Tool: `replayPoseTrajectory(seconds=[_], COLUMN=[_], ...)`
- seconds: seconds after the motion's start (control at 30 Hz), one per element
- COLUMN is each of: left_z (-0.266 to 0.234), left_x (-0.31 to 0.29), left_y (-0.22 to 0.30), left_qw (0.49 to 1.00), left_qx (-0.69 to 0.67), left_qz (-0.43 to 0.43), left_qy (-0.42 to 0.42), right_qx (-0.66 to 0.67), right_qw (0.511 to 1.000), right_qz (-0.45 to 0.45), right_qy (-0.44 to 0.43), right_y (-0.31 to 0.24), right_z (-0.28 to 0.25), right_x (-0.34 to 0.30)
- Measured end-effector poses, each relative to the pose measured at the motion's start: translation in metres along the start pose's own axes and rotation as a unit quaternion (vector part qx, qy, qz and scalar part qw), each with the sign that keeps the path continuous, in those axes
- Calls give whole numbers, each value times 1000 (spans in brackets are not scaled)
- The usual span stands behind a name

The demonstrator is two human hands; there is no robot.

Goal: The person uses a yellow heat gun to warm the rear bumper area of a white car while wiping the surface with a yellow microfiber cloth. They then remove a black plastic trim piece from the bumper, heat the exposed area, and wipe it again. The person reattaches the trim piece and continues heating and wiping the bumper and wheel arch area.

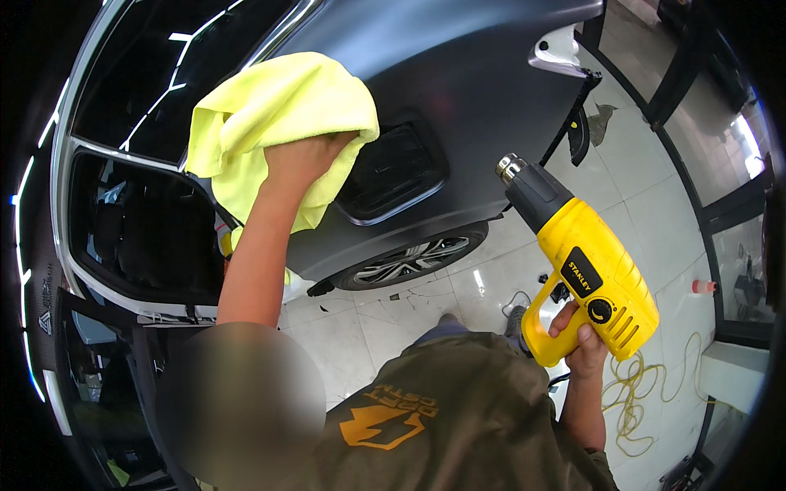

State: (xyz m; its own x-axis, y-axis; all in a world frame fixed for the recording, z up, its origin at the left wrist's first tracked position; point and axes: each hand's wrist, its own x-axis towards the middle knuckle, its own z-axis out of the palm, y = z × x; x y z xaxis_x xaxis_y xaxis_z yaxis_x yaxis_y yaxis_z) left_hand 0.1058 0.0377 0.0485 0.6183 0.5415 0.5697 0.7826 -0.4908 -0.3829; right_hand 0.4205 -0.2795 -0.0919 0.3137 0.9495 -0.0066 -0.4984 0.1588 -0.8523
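In my left hand (307,159) is a bright yellow cloth (286,94), bunched and draped over the dark satin-grey car panel (475,90). My fingertips are partly hidden in its folds. Just right of the cloth a dark, rounded-square recess or flap (393,172) shows in the panel, with a shiny lower edge. My right hand (585,340) grips the handle of a yellow and black heat gun (594,262). Its metal nozzle (509,168) points up and left toward the panel, apart from it. Whether the gun is running cannot be seen.
Below the panel is a wheel (417,258) with a spoked rim. The car's side window (139,229) is at left. A white lamp-shaped fitting (557,51) sits at the panel's far right end. Yellow cord (630,401) lies coiled on the tiled floor, near glass doors (741,139).
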Motion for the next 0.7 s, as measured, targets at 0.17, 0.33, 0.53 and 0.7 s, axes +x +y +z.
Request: replayPoseTrajectory(seconds=[0.17, 0.33, 0.53, 0.7], left_z=[4, 10, 13, 6], left_x=[28, 47, 52, 16], left_y=[18, 35, 41, 25], left_qw=[999, 997, 996, 998], left_qx=[-46, -49, -52, -44], left_qz=[15, 48, 62, -17], left_qy=[-19, -27, -29, -37], right_qx=[5, 22, 8, 5], right_qw=[1000, 999, 999, 1000], right_qz=[-15, -8, -9, -6], right_qy=[19, 30, 31, 9], right_y=[0, 2, 5, -4], right_z=[-19, -30, -34, -31], right_x=[-3, -3, -2, 0])
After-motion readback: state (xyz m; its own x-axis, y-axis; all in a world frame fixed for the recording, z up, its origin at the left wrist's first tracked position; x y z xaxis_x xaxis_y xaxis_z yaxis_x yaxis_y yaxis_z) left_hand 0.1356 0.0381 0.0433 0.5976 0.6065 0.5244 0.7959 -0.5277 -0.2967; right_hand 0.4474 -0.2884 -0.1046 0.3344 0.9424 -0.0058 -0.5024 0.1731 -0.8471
